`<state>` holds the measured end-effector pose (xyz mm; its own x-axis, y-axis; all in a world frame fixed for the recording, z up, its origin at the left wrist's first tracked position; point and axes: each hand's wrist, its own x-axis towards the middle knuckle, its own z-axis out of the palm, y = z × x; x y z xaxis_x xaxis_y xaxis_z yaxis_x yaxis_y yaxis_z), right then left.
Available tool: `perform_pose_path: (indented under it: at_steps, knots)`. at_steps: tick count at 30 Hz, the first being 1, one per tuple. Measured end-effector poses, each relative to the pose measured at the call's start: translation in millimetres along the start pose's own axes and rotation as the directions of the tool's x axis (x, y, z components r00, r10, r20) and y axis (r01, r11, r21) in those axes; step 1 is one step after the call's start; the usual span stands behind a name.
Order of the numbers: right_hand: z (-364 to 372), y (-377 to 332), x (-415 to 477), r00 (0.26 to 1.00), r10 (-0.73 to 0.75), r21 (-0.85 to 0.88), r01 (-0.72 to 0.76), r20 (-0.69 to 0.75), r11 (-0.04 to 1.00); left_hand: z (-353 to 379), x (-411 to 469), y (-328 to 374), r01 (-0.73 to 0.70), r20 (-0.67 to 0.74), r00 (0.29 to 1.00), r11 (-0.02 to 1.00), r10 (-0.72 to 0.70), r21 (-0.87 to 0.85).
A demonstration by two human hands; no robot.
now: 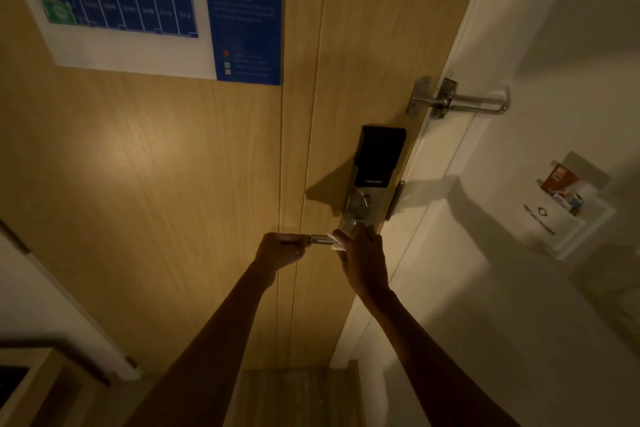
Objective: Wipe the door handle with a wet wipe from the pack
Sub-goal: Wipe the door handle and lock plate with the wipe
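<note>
A silver lever door handle [321, 239] sticks out leftward from the metal lock plate [356, 208] on a wooden door [173, 184]. My left hand [282, 251] is closed around the handle's free end. My right hand [363, 258] grips the handle near its pivot, with a pale wet wipe [335, 242] showing under the fingers against the metal. The short bare stretch of handle shows between the two hands. The wipe pack is not in view.
A black smart-lock panel [381, 156] sits above the handle. A metal swing-bar latch [460, 100] bridges door and white frame. A key-card holder [568, 204] hangs on the right wall. An evacuation map [138, 3] is stuck to the door. A wooden cabinet [31, 388] stands lower left.
</note>
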<state>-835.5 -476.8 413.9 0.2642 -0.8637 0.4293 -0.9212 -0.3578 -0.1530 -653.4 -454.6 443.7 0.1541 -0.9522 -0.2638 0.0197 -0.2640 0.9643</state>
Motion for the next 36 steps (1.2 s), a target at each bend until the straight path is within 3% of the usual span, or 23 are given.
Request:
perform_pose_path:
  at_steps: [4, 9, 14, 23, 27, 36]
  knots:
    - [6.2, -12.5, 3.4, 0.998, -0.066, 0.002, 0.066, 0.006, 0.998, 0.6, 0.9, 1.0, 0.006, -0.017, 1.000, 1.000, -0.006, 0.018]
    - [3.4, 21.0, -4.8, 0.998, -0.038, -0.003, 0.038, -0.046, 0.999, 2.4, 4.6, 2.6, 0.004, -0.031, 1.000, 0.999, -0.003, 0.051]
    - [16.9, 5.1, -10.2, 0.977, -0.209, 0.031, 0.210, -0.051, 0.977, 4.3, 3.1, 4.9, -0.007, -0.044, 0.999, 0.999, 0.009, 0.050]
    - [21.9, 6.1, -7.9, 0.953, -0.298, 0.001, 0.299, -0.060, 0.954, 4.8, 2.9, 1.9, -0.050, -0.032, 0.998, 0.997, 0.052, 0.060]
    - [17.7, 37.4, -6.3, 0.967, -0.253, -0.048, 0.251, -0.040, 0.967, 6.4, 2.3, 1.7, -0.059, -0.030, 0.998, 0.996, 0.061, 0.067]
    - [20.1, 38.3, -12.1, 0.965, -0.245, -0.043, 0.241, -0.098, 0.969, 6.7, 1.3, -0.9, -0.076, -0.031, 0.996, 0.993, 0.079, 0.087]
